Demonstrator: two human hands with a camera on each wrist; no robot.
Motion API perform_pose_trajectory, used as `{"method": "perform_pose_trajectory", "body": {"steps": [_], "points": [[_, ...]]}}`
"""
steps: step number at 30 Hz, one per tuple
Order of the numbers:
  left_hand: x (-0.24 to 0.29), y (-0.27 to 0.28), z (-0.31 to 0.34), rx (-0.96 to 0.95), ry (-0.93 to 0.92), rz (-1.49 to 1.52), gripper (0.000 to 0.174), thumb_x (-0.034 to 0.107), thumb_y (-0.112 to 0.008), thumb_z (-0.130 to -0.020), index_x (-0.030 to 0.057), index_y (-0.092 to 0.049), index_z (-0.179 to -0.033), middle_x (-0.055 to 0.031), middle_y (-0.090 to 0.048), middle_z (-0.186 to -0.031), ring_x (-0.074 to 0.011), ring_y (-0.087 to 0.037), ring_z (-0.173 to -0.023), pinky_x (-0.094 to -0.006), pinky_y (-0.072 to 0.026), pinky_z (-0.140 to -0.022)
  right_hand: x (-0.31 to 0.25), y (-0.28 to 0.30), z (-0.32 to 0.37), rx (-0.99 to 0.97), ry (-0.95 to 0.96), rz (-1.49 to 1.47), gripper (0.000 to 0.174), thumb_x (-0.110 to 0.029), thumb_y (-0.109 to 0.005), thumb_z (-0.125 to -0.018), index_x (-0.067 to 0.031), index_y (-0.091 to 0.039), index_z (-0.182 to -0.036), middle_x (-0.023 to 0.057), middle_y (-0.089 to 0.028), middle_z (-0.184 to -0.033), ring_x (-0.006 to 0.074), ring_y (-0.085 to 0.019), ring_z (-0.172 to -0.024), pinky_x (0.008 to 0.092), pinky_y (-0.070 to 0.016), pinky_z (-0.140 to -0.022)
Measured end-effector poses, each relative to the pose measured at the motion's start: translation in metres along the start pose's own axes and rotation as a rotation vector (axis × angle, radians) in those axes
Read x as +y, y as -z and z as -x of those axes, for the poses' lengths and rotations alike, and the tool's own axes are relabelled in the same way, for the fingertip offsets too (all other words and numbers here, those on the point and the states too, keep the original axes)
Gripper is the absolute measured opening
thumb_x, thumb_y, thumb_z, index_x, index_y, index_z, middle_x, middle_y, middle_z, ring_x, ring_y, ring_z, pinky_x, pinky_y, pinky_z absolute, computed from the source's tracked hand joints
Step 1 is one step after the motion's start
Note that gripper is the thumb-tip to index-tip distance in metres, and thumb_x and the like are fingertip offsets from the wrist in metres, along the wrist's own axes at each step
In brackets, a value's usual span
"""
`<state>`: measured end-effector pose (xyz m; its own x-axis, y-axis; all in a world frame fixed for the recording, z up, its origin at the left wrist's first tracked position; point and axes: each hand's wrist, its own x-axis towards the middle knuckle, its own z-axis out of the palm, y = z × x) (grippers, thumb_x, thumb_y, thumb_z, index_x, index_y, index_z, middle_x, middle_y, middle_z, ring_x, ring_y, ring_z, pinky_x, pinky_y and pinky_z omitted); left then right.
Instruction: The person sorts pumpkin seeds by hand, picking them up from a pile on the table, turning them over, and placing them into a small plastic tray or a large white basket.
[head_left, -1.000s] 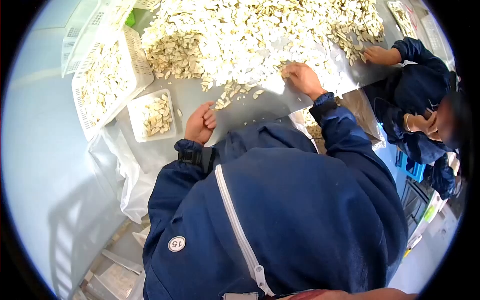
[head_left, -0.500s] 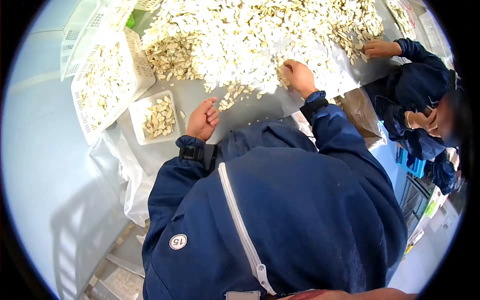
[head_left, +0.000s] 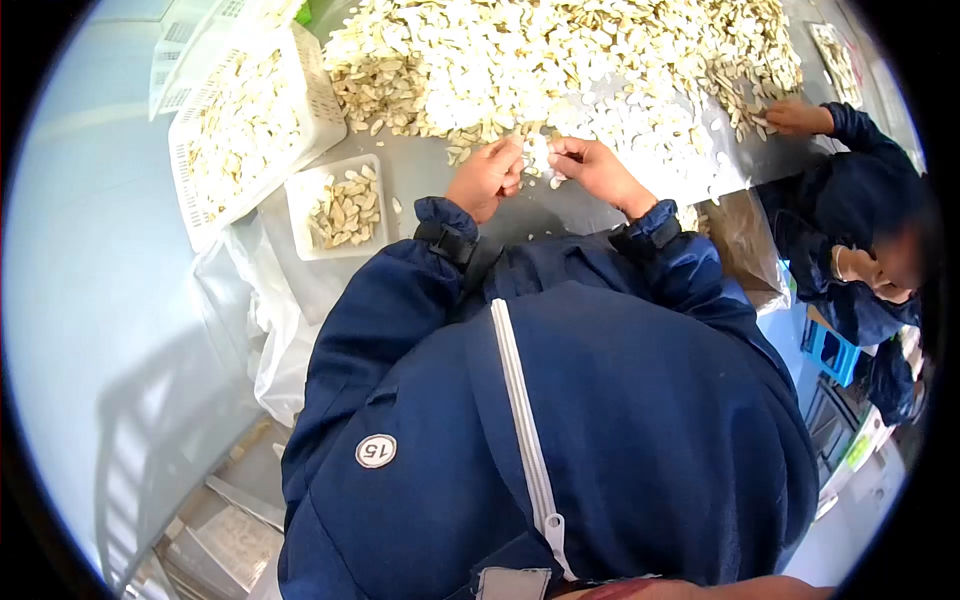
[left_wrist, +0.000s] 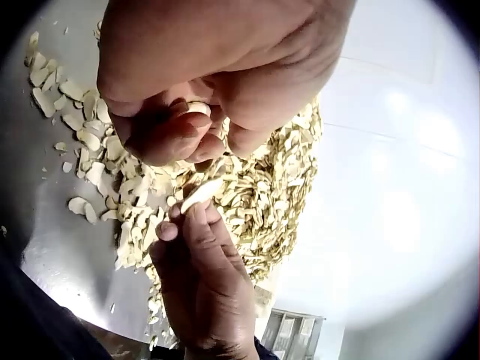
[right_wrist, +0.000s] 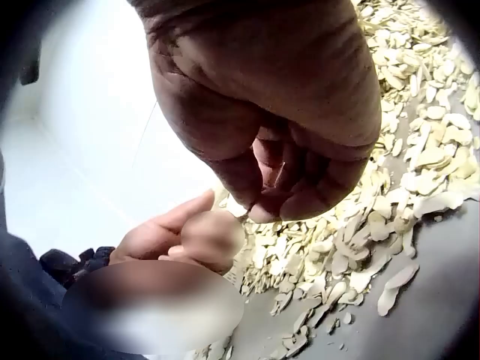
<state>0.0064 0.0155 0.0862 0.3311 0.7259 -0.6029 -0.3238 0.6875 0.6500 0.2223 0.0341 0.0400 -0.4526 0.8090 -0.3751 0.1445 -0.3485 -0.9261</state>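
Note:
Both hands are close together over the near edge of a big heap of pale, flat dried slices (head_left: 470,70). My left hand (head_left: 487,180) is curled; in the left wrist view a pale slice (left_wrist: 199,108) shows between its fingers. Facing it, my right hand (head_left: 600,172) pinches another pale slice (left_wrist: 202,193) between thumb and fingertips, its end pointing toward the left hand. In the right wrist view the right hand's fingers hide most of what they hold. Loose slices (right_wrist: 396,289) lie on the grey metal table around the heap.
A white perforated basket (head_left: 330,100) of slices stands at left, with a small white tub (head_left: 377,215) of slices nearer. Plastic sheeting (head_left: 285,350) hangs off the left edge. At right, another person's hand (head_left: 800,117) reaches the heap, beside a brown-lined bag (head_left: 745,245).
The left hand has moved right and forward from beside the tub, and the right hand has drawn back from the heap; the two now meet. The head view has shifted slightly.

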Motion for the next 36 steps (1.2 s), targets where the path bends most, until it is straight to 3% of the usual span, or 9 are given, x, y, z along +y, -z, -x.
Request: {"method": "perform_pose_trajectory", "body": {"steps": [1, 5, 11, 14, 18, 21, 25, 34, 36], "points": [[-0.006, 0.001, -0.005, -0.009, -0.016, 0.001, 0.013, 0.020, -0.055, -0.102, 0.0073, -0.056, -0.101, 0.0037, -0.040, -0.071, -0.0061, -0.032, -0.057, -0.0233, -0.0301, -0.053, 0.002, -0.001, 0.002, -0.024, 0.025, 0.009, 0.023, -0.020, -0.063, -0.098, -0.0012, -0.068, -0.111, -0.0013, -0.065, -0.088, 0.0075, -0.055, -0.078, 0.0248, -0.0475, -0.073], [-0.015, 0.002, -0.012, 0.033, -0.024, -0.096, 0.019, 0.025, -0.052, -0.105, 0.0067, -0.058, -0.103, 0.0040, -0.043, -0.072, -0.0059, -0.035, -0.059, -0.0233, -0.0315, -0.054, 0.003, 0.000, 0.006, -0.116, -0.073, -0.049, 0.024, -0.021, -0.062, -0.099, -0.0029, -0.067, -0.114, -0.0024, -0.063, -0.086, 0.0073, -0.055, -0.079, 0.0242, -0.0472, -0.074], [-0.018, -0.008, -0.010, 0.150, 0.002, -0.054, 0.017, 0.022, -0.057, -0.103, 0.0066, -0.060, -0.109, 0.0040, -0.046, -0.076, -0.0052, -0.035, -0.059, -0.0225, -0.0310, -0.054, 0.005, 0.004, 0.016, -0.015, -0.196, -0.122, 0.021, -0.019, -0.062, -0.099, -0.0050, -0.065, -0.114, -0.0014, -0.067, -0.093, 0.0062, -0.060, -0.082, 0.0228, -0.0495, -0.076], [-0.021, -0.012, -0.008, 0.088, 0.008, -0.054, 0.015, 0.021, -0.057, -0.103, 0.0075, -0.060, -0.108, 0.0042, -0.047, -0.077, -0.0049, -0.035, -0.059, -0.0221, -0.0306, -0.054, 0.006, -0.002, 0.018, 0.027, -0.147, -0.094, 0.021, -0.021, -0.065, -0.097, -0.0042, -0.067, -0.109, 0.0011, -0.067, -0.087, 0.0090, -0.061, -0.077, 0.0254, -0.0508, -0.070], [-0.033, 0.002, -0.010, 0.047, -0.016, -0.169, 0.016, 0.024, -0.059, -0.102, 0.0080, -0.058, -0.103, 0.0049, -0.044, -0.075, -0.0048, -0.035, -0.060, -0.0233, -0.0313, -0.055, 0.007, -0.015, 0.016, -0.062, 0.006, 0.101, 0.018, -0.019, -0.065, -0.095, -0.0015, -0.067, -0.100, 0.0072, -0.070, -0.087, 0.0129, -0.066, -0.076, 0.0272, -0.0522, -0.072], [-0.030, 0.006, 0.002, 0.038, 0.016, -0.036, 0.018, 0.025, -0.059, -0.102, 0.0083, -0.056, -0.098, 0.0049, -0.043, -0.075, -0.0051, -0.034, -0.060, -0.0239, -0.0312, -0.056, -0.003, -0.012, 0.017, -0.134, -0.030, 0.219, 0.018, -0.019, -0.065, -0.096, -0.0024, -0.067, -0.102, 0.0052, -0.069, -0.087, 0.0122, -0.064, -0.077, 0.0275, -0.0520, -0.072], [-0.032, 0.013, 0.010, 0.011, 0.058, 0.143, 0.020, 0.026, -0.057, -0.103, 0.0094, -0.054, -0.093, 0.0044, -0.040, -0.076, -0.0059, -0.033, -0.061, -0.0232, -0.0306, -0.057, 0.007, -0.015, 0.011, -0.265, -0.057, 0.011, 0.018, -0.020, -0.063, -0.097, -0.0038, -0.066, -0.104, 0.0026, -0.067, -0.087, 0.0112, -0.061, -0.078, 0.0277, -0.0506, -0.071], [-0.027, 0.017, 0.017, -0.012, 0.061, 0.142, 0.016, 0.022, -0.057, -0.103, 0.0070, -0.058, -0.110, 0.0059, -0.041, -0.078, -0.0055, -0.033, -0.061, -0.0222, -0.0314, -0.057, 0.005, -0.018, 0.005, -0.411, -0.098, -0.138, 0.015, -0.021, -0.059, -0.101, -0.0064, -0.061, -0.102, -0.0024, -0.057, -0.084, 0.0077, -0.051, -0.077, 0.0254, -0.0445, -0.071], [-0.031, 0.023, 0.015, -0.025, 0.062, 0.161, 0.013, 0.020, -0.057, -0.103, 0.0074, -0.057, -0.107, 0.0043, -0.045, -0.081, -0.0062, -0.035, -0.063, -0.0232, -0.0324, -0.059, 0.010, -0.018, 0.002, -0.444, -0.076, -0.158, 0.014, -0.021, -0.058, -0.101, -0.0071, -0.060, -0.101, -0.0031, -0.055, -0.083, 0.0074, -0.050, -0.077, 0.0251, -0.0439, -0.071]]}}
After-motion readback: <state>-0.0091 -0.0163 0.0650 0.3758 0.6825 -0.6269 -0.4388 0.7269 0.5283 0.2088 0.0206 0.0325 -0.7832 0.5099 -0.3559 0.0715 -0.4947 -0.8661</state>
